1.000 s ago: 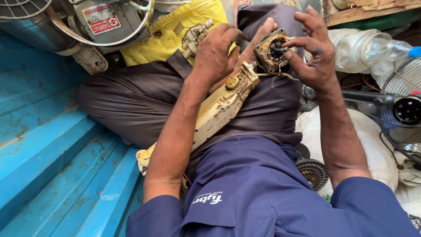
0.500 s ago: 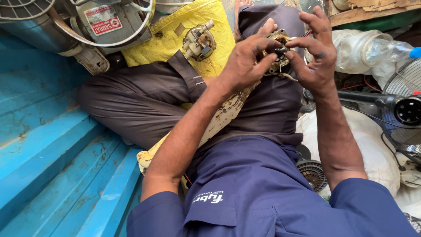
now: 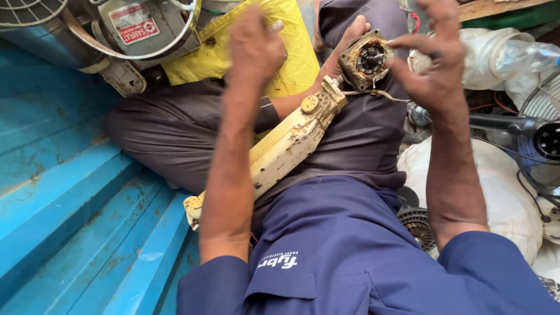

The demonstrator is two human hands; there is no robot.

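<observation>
The left hand [image 3: 254,49] has lifted off the rusty round motor head [image 3: 366,58], fingers loosely curled, empty; the right hand's [image 3: 434,70] fingers stay pinched on its rim, leaving it exposed.

Left arm: stretched forward, forearm bare, sleeve at elbow.
Left hand [image 3: 255,49]: blurred, knuckles up, fingers curled loosely.
Right hand [image 3: 433,64]: raised, fingers bent inward, thumb and fingertips pinching.

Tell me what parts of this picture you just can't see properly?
Head view only:
- Left hand: blurred by motion; whether it holds anything cannot be told.
- Right hand: fingertips cut off by the top edge.
- Fan motor: its back is hidden by a thumb.
- Cream fan arm: lower part hidden behind the left forearm.
- Black fan: cut off by the right edge.
</observation>
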